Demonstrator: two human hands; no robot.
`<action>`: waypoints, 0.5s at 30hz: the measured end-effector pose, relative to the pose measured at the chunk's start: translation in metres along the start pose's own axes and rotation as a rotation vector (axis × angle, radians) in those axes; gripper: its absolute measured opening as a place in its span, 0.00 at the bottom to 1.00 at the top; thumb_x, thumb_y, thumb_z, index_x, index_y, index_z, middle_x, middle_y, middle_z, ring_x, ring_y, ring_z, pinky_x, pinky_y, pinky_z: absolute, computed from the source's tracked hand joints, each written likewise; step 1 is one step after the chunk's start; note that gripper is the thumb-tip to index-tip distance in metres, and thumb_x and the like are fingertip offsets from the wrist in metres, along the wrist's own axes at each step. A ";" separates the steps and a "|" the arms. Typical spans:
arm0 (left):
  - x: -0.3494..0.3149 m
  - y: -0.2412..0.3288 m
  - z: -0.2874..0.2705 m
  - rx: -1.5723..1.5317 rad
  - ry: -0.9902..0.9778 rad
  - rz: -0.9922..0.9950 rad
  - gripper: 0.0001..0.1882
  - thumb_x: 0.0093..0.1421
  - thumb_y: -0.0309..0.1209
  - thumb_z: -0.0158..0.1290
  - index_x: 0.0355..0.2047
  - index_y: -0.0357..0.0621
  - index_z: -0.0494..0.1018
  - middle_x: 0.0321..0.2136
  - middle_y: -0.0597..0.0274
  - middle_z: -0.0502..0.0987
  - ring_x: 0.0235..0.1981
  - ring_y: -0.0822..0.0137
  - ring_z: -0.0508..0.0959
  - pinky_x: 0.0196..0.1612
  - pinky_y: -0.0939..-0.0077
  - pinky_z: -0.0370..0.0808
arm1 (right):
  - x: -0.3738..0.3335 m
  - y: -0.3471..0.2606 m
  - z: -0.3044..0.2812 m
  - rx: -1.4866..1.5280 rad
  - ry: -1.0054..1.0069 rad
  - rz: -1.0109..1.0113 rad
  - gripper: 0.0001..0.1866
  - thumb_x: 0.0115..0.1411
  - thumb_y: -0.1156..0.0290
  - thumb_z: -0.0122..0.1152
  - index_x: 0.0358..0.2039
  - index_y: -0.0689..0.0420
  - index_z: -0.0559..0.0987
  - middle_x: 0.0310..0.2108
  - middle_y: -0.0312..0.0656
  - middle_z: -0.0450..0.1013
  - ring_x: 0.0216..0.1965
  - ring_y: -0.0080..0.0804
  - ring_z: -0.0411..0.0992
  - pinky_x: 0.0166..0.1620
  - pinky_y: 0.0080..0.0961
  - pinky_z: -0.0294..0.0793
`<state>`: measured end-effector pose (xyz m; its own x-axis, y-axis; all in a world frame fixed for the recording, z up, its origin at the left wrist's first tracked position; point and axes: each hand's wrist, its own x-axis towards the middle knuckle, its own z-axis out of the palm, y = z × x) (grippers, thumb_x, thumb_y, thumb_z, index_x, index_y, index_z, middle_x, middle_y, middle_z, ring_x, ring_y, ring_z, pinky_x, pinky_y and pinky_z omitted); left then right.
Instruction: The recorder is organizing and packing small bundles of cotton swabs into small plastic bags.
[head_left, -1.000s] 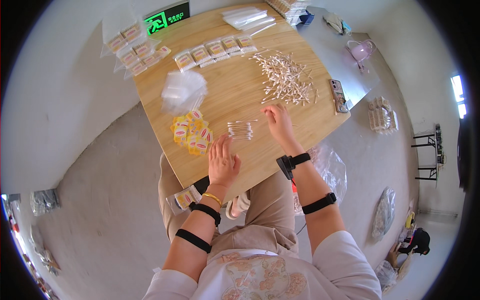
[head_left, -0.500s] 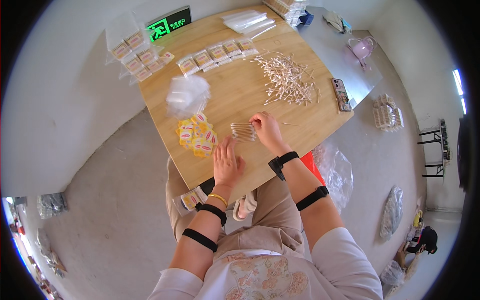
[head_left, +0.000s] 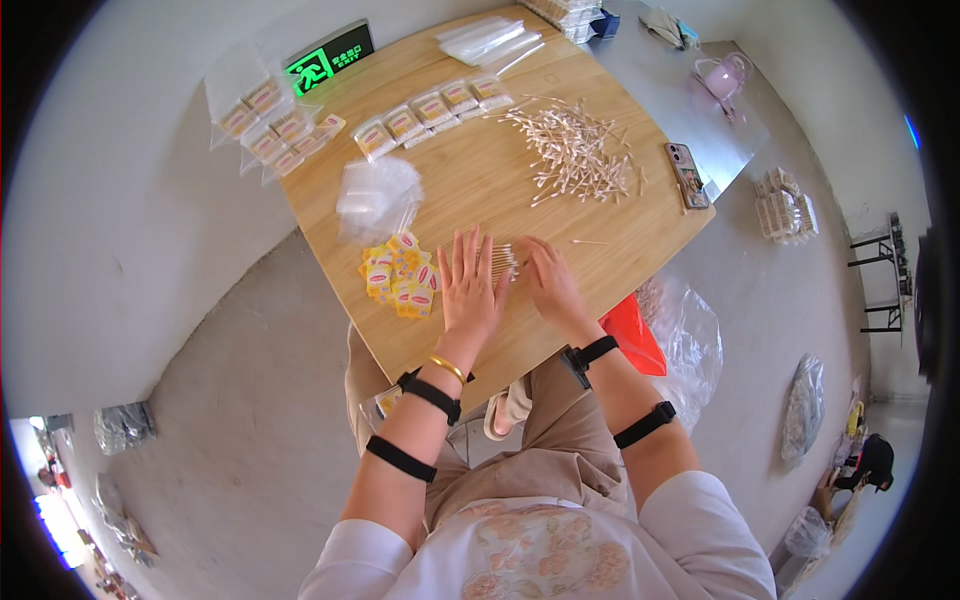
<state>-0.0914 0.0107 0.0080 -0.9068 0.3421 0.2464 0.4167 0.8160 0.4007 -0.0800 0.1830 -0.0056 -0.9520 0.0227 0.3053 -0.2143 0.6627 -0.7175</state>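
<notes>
A small row of cotton swabs (head_left: 507, 261) lies side by side on the wooden table, in front of me. My left hand (head_left: 470, 287) rests flat over its left part, fingers spread, hiding several of the swabs. At the row's right end, my right hand (head_left: 553, 287) has its fingers loosely bent and slightly apart, and I see nothing in them. One loose swab (head_left: 588, 241) lies to the right. Farther off is a big heap of cotton swabs (head_left: 575, 150). Yellow-and-white cards (head_left: 400, 277) are piled left of my left hand, below a stack of clear plastic bags (head_left: 380, 197).
Filled swab packs (head_left: 431, 112) line the far side of the wooden table (head_left: 460, 180); more packs (head_left: 265, 125) stand at its far left. Clear sleeves (head_left: 488, 42) lie at the back. A phone (head_left: 687, 176) sits by the right edge. Below hangs a red bag (head_left: 634, 337).
My left hand has moved up and right, flattening over the swab row. My right hand has shifted slightly right and down, off the swabs' upper end. The view has tilted a little.
</notes>
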 end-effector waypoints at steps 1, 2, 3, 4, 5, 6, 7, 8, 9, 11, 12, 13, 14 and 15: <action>0.005 -0.003 0.004 0.137 -0.039 0.039 0.35 0.71 0.52 0.37 0.70 0.43 0.52 0.71 0.52 0.52 0.73 0.51 0.46 0.72 0.44 0.38 | -0.003 0.002 0.004 -0.054 -0.070 -0.013 0.23 0.62 0.72 0.54 0.58 0.60 0.71 0.57 0.51 0.68 0.58 0.50 0.66 0.59 0.41 0.66; 0.006 -0.005 0.006 0.140 -0.042 0.043 0.35 0.71 0.52 0.37 0.70 0.43 0.52 0.71 0.52 0.52 0.73 0.51 0.46 0.72 0.44 0.38 | -0.005 -0.001 0.006 -0.107 -0.140 -0.023 0.27 0.62 0.69 0.56 0.62 0.60 0.67 0.62 0.51 0.64 0.63 0.50 0.62 0.64 0.42 0.63; 0.007 -0.009 0.007 0.204 -0.130 0.055 0.37 0.70 0.55 0.35 0.71 0.44 0.52 0.72 0.54 0.50 0.74 0.53 0.44 0.73 0.45 0.35 | -0.008 -0.004 0.006 -0.103 -0.136 -0.021 0.27 0.62 0.69 0.56 0.62 0.60 0.67 0.62 0.51 0.64 0.63 0.50 0.62 0.64 0.42 0.63; 0.006 -0.013 0.007 0.270 -0.219 0.064 0.40 0.69 0.59 0.33 0.71 0.45 0.51 0.73 0.56 0.48 0.74 0.55 0.43 0.73 0.45 0.32 | -0.012 -0.007 0.005 -0.224 -0.209 -0.063 0.33 0.61 0.63 0.58 0.65 0.60 0.62 0.65 0.51 0.60 0.67 0.49 0.56 0.67 0.43 0.56; 0.007 -0.013 0.005 0.272 -0.223 0.074 0.40 0.69 0.59 0.33 0.71 0.45 0.51 0.73 0.56 0.48 0.74 0.55 0.43 0.73 0.45 0.32 | -0.014 -0.010 0.002 -0.351 -0.278 -0.098 0.40 0.61 0.57 0.60 0.68 0.60 0.58 0.69 0.51 0.55 0.71 0.48 0.51 0.71 0.44 0.50; 0.006 -0.013 0.001 0.180 -0.180 0.043 0.40 0.69 0.59 0.32 0.71 0.44 0.51 0.73 0.55 0.48 0.74 0.55 0.42 0.73 0.45 0.32 | -0.015 -0.012 -0.001 -0.348 -0.272 -0.090 0.40 0.61 0.57 0.60 0.68 0.60 0.58 0.69 0.51 0.55 0.71 0.48 0.51 0.71 0.44 0.50; 0.005 -0.014 -0.002 0.089 -0.138 0.010 0.40 0.70 0.59 0.32 0.71 0.42 0.52 0.72 0.54 0.48 0.74 0.55 0.42 0.73 0.45 0.32 | -0.015 -0.014 -0.003 -0.381 -0.298 -0.097 0.44 0.60 0.52 0.60 0.70 0.61 0.54 0.71 0.51 0.51 0.73 0.47 0.46 0.72 0.44 0.45; 0.001 -0.018 -0.003 0.095 -0.142 0.014 0.40 0.70 0.59 0.32 0.71 0.42 0.52 0.72 0.54 0.48 0.74 0.55 0.42 0.73 0.45 0.32 | -0.015 -0.017 -0.004 -0.413 -0.323 -0.107 0.49 0.59 0.46 0.60 0.71 0.61 0.51 0.72 0.52 0.47 0.74 0.47 0.42 0.74 0.44 0.40; -0.002 -0.023 -0.004 0.109 -0.134 -0.023 0.41 0.69 0.60 0.31 0.71 0.40 0.51 0.73 0.54 0.48 0.75 0.55 0.41 0.73 0.45 0.31 | -0.014 -0.019 -0.003 -0.407 -0.320 -0.103 0.49 0.59 0.46 0.60 0.71 0.61 0.51 0.72 0.52 0.47 0.74 0.47 0.42 0.74 0.44 0.40; -0.009 -0.029 -0.002 0.130 -0.128 -0.061 0.43 0.69 0.61 0.31 0.71 0.38 0.50 0.73 0.53 0.47 0.75 0.55 0.40 0.73 0.45 0.31 | -0.009 -0.021 0.001 -0.431 -0.314 -0.113 0.50 0.60 0.44 0.59 0.71 0.61 0.50 0.73 0.55 0.44 0.74 0.48 0.40 0.74 0.44 0.39; -0.012 -0.031 -0.001 0.197 -0.131 -0.058 0.44 0.68 0.62 0.31 0.71 0.36 0.49 0.73 0.53 0.46 0.75 0.55 0.39 0.73 0.45 0.30 | -0.008 -0.020 0.004 -0.424 -0.313 -0.113 0.50 0.60 0.44 0.59 0.71 0.61 0.50 0.73 0.55 0.44 0.74 0.48 0.40 0.74 0.44 0.39; -0.014 -0.034 0.001 0.264 -0.134 -0.053 0.46 0.68 0.62 0.30 0.71 0.34 0.48 0.73 0.52 0.46 0.75 0.55 0.39 0.73 0.45 0.30 | -0.007 -0.019 0.008 -0.418 -0.297 -0.114 0.50 0.60 0.44 0.59 0.71 0.61 0.50 0.73 0.56 0.44 0.74 0.49 0.40 0.74 0.44 0.39; -0.015 -0.035 0.002 0.269 -0.136 -0.054 0.46 0.68 0.62 0.30 0.71 0.34 0.48 0.73 0.52 0.46 0.75 0.55 0.39 0.73 0.45 0.30 | -0.007 -0.019 0.011 -0.413 -0.282 -0.115 0.50 0.60 0.44 0.58 0.71 0.61 0.50 0.72 0.56 0.44 0.74 0.49 0.40 0.74 0.45 0.38; -0.015 -0.034 0.004 0.276 -0.142 -0.036 0.47 0.68 0.63 0.30 0.71 0.33 0.47 0.73 0.51 0.45 0.75 0.55 0.38 0.72 0.45 0.30 | -0.008 -0.018 0.015 -0.408 -0.282 -0.115 0.50 0.60 0.44 0.58 0.71 0.61 0.50 0.72 0.56 0.44 0.74 0.49 0.40 0.74 0.45 0.38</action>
<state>-0.0919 -0.0206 -0.0127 -0.9286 0.3566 0.1026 0.3687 0.9177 0.1477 -0.0719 0.1600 -0.0042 -0.9614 -0.2326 0.1468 -0.2714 0.8890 -0.3689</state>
